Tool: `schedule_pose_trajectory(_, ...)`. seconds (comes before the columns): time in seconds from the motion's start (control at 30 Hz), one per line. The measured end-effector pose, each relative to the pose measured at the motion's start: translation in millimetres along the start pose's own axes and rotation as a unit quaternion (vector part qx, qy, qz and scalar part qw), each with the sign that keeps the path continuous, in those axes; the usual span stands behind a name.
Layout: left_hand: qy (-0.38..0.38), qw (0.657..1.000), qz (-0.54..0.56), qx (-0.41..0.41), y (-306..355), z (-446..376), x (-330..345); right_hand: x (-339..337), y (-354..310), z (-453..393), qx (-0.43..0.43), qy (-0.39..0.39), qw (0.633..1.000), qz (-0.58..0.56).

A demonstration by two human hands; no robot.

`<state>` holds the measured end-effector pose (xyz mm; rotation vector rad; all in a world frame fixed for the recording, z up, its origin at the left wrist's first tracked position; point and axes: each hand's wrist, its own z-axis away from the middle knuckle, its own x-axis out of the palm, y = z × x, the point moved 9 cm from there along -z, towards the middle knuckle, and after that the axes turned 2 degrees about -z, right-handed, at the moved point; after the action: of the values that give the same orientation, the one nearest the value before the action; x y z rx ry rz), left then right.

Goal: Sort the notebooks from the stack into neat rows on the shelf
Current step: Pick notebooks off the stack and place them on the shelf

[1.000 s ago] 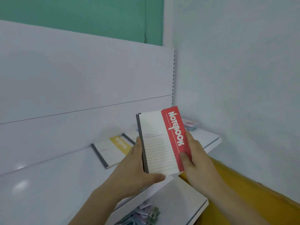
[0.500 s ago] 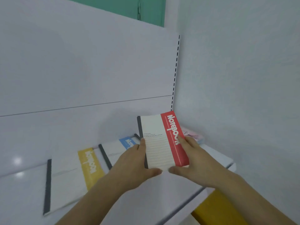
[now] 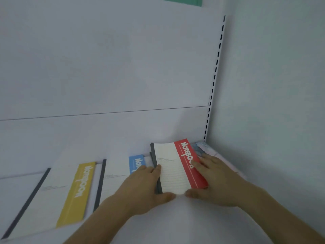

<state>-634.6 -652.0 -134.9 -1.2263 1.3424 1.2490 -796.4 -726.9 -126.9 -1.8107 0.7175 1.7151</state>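
Observation:
A red-and-white notebook [image 3: 173,166] with a dark spine lies low over the white shelf [image 3: 175,222], near its right end. My left hand [image 3: 142,189] grips its spine edge, thumb at the near corner. My right hand [image 3: 214,180] holds its red side, fingers laid on the cover and thumb under the near edge. To the left a blue-and-white notebook [image 3: 121,171] lies flat, partly hidden by my left hand. Further left lies a yellow-and-white notebook [image 3: 58,196]. Whether another book lies under the red one I cannot tell.
A low pile of pale notebooks or papers [image 3: 205,148] sits in the shelf's right back corner, against the wall [image 3: 272,103]. The white back panel [image 3: 105,67] rises behind the row, with a slotted upright [image 3: 215,76] at its right edge.
Both hands have carried the red notebook forward and down from mid-air to the shelf beside the blue one. The view has tilted down along the row.

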Motion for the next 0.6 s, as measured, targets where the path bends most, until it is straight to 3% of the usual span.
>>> schedule_pose_trajectory(0.3,-0.029,0.992,-0.109,-0.048,0,-6,16,22,16,-22,-0.067,-0.013,0.997,0.043)
schedule_pose_trajectory(0.6,-0.017,0.995,-0.087,-0.036,6,-11,19,18,20,-25,-0.082,-0.009,0.994,0.074)
